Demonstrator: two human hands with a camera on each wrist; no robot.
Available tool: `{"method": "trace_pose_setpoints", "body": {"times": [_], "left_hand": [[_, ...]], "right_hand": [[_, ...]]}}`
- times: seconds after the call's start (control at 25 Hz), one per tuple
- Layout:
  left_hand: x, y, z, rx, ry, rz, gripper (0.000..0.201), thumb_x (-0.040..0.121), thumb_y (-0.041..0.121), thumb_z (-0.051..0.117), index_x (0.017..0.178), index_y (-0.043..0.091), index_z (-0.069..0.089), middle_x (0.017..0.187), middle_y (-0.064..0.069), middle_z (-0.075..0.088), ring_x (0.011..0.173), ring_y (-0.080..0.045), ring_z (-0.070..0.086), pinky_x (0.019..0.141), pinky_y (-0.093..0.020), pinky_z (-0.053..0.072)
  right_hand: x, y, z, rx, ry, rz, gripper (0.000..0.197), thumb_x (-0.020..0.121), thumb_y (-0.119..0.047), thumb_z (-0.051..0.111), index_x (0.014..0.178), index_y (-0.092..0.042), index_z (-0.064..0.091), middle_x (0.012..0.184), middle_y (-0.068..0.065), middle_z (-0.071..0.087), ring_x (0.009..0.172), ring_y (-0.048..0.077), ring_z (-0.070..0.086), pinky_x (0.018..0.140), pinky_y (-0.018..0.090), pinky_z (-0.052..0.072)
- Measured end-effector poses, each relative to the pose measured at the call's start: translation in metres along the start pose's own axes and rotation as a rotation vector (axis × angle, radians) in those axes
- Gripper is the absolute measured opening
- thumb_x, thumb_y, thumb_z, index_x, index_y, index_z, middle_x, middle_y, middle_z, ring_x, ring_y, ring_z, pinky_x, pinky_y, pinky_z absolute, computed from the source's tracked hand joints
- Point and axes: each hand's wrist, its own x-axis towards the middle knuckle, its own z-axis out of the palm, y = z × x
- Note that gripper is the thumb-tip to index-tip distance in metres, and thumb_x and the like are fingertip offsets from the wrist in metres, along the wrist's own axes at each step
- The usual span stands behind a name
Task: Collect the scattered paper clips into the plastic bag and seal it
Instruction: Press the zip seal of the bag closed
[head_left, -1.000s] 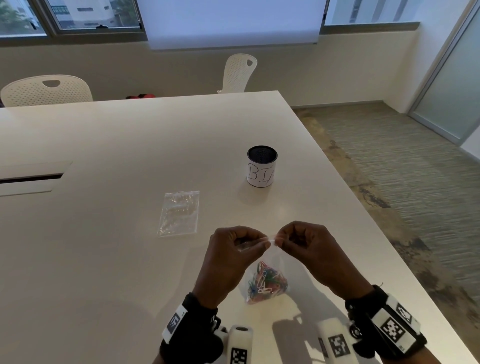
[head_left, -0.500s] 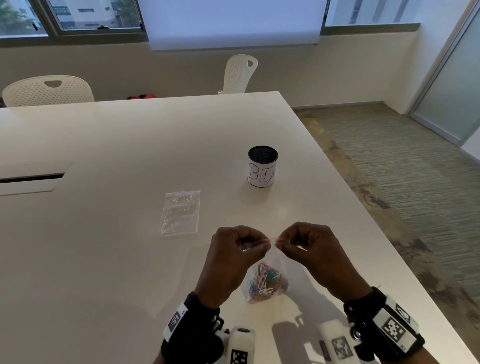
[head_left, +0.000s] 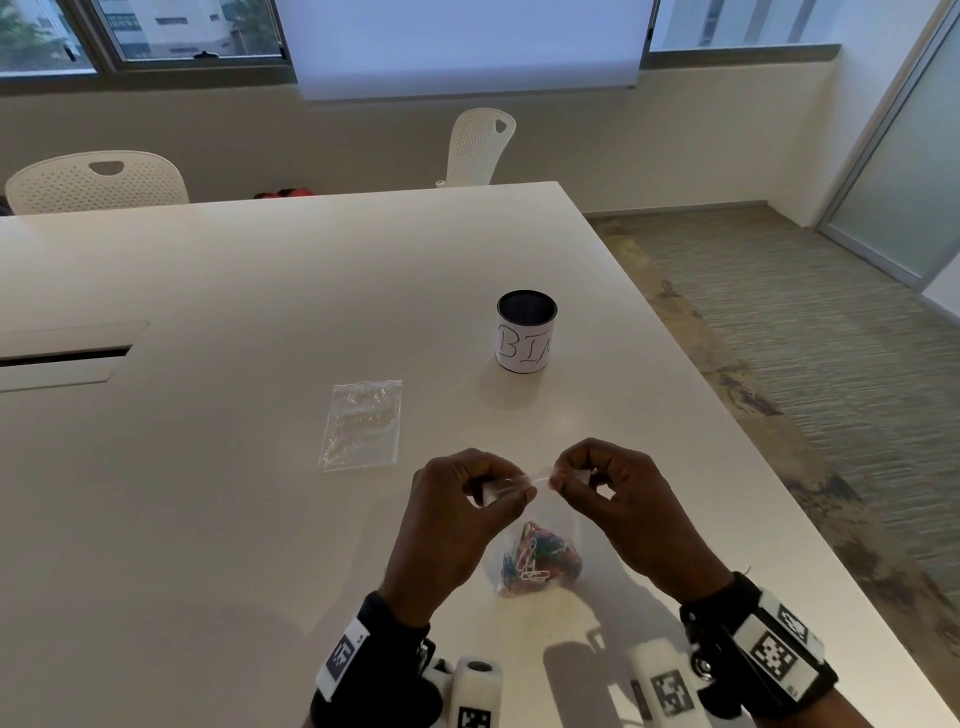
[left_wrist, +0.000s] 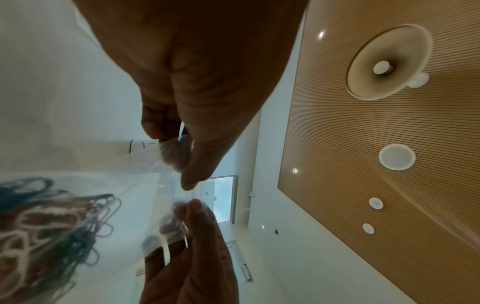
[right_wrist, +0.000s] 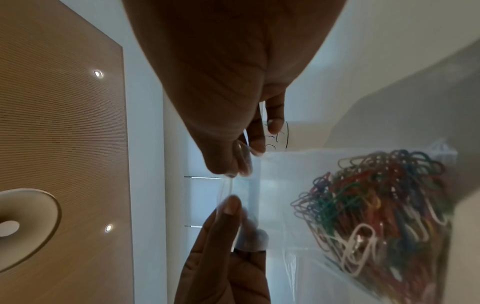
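Observation:
A clear plastic bag (head_left: 540, 512) hangs above the white table (head_left: 260, 519), with a heap of coloured paper clips (head_left: 537, 561) in its bottom. My left hand (head_left: 467, 499) pinches the left part of the bag's top strip between thumb and fingers. My right hand (head_left: 602, 483) pinches the strip just to the right, fingertips almost meeting the left's. The right wrist view shows the clips (right_wrist: 376, 209) through the bag (right_wrist: 280, 185); in the left wrist view the clips (left_wrist: 52, 222) lie blurred behind the film (left_wrist: 145, 181).
A second clear bag (head_left: 363, 423) lies flat on the table left of my hands. A black-rimmed white cup (head_left: 525, 331) with handwritten letters stands beyond them. The table's right edge runs close to my right wrist. Two white chairs (head_left: 98, 179) stand at the far side.
Both hands keep their pinch on the bag's top strip and have barely moved; the bag of clips hangs in the same place.

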Motion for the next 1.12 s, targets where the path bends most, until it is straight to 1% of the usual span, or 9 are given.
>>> {"method": "trace_pose_setpoints", "body": {"times": [0.12,0.2,0.32,0.48,0.68,0.8,0.96,1.04,1.12], "left_hand": [[-0.002,-0.0011,-0.0024,0.019,-0.002,0.035,0.006,0.084,0.021,0.085,0.083,0.025,0.08,0.083,0.014,0.075,0.075,-0.004,0.065,0.07,-0.015,0.05],[-0.0016,-0.0012,-0.0022,0.024,-0.013,0.065,0.006,0.085,0.02,0.084,0.083,0.025,0.08,0.082,0.013,0.074,0.076,-0.007,0.065,0.07,-0.018,0.05],[-0.0008,-0.0019,-0.001,0.023,-0.004,0.085,0.005,0.084,0.02,0.084,0.084,0.024,0.081,0.082,0.013,0.075,0.075,-0.008,0.064,0.069,-0.016,0.05],[-0.0016,-0.0033,-0.0026,0.009,0.039,0.064,0.009,0.081,0.021,0.087,0.088,0.025,0.083,0.082,0.015,0.076,0.073,-0.004,0.066,0.068,-0.012,0.05],[-0.0013,-0.0039,-0.0064,0.002,0.026,0.039,0.01,0.08,0.019,0.088,0.087,0.025,0.085,0.082,0.017,0.077,0.072,-0.003,0.067,0.069,-0.012,0.05],[-0.002,-0.0039,-0.006,0.002,0.021,0.051,0.009,0.08,0.016,0.087,0.085,0.023,0.084,0.081,0.016,0.077,0.072,-0.004,0.066,0.069,-0.013,0.051],[-0.0032,-0.0026,-0.0016,-0.014,0.025,0.059,0.009,0.083,0.015,0.085,0.083,0.024,0.083,0.081,0.014,0.076,0.071,-0.007,0.065,0.068,-0.018,0.053],[-0.0027,-0.0029,0.0005,-0.013,0.04,0.057,0.01,0.083,0.016,0.085,0.083,0.025,0.083,0.081,0.014,0.077,0.071,-0.009,0.065,0.068,-0.018,0.053],[-0.0028,-0.0037,0.0003,0.01,0.056,0.073,0.01,0.082,0.017,0.085,0.085,0.026,0.083,0.082,0.016,0.077,0.072,-0.009,0.066,0.067,-0.016,0.051]], "right_hand": [[-0.0009,-0.0024,0.0,-0.007,-0.017,-0.014,0.01,0.095,-0.018,0.071,0.085,-0.021,0.068,0.084,-0.005,0.071,0.078,0.014,0.064,0.068,0.014,0.05],[-0.001,-0.0054,0.0008,0.003,-0.059,-0.03,0.006,0.095,-0.017,0.072,0.091,-0.022,0.07,0.088,-0.008,0.073,0.081,0.01,0.066,0.072,0.011,0.05],[-0.0005,-0.0059,0.0023,0.001,-0.06,-0.035,0.009,0.095,-0.018,0.071,0.088,-0.022,0.071,0.084,-0.011,0.072,0.078,0.004,0.064,0.072,0.009,0.047],[-0.0011,-0.0043,0.003,-0.014,-0.01,-0.042,0.007,0.093,-0.023,0.074,0.087,-0.026,0.074,0.083,-0.011,0.074,0.077,0.008,0.066,0.072,0.011,0.049],[-0.0022,-0.0058,0.001,0.003,-0.028,-0.032,0.002,0.09,-0.028,0.076,0.092,-0.027,0.078,0.089,-0.015,0.078,0.087,0.011,0.072,0.08,0.02,0.058],[-0.0022,-0.006,0.0008,0.049,-0.003,-0.01,0.001,0.09,-0.024,0.078,0.089,-0.024,0.079,0.087,-0.009,0.079,0.085,0.014,0.073,0.081,0.026,0.06],[-0.0027,-0.005,0.0043,0.1,0.019,0.021,0.008,0.089,-0.015,0.079,0.083,-0.02,0.077,0.082,0.0,0.078,0.081,0.02,0.073,0.082,0.035,0.061],[-0.0028,-0.0058,0.004,0.128,0.006,0.026,0.009,0.09,-0.012,0.077,0.083,-0.017,0.074,0.082,0.002,0.077,0.082,0.022,0.072,0.081,0.033,0.06],[-0.0027,-0.0087,0.0032,0.111,-0.043,0.009,0.005,0.092,-0.017,0.076,0.088,-0.019,0.073,0.088,0.0,0.076,0.086,0.019,0.071,0.081,0.028,0.057]]}}
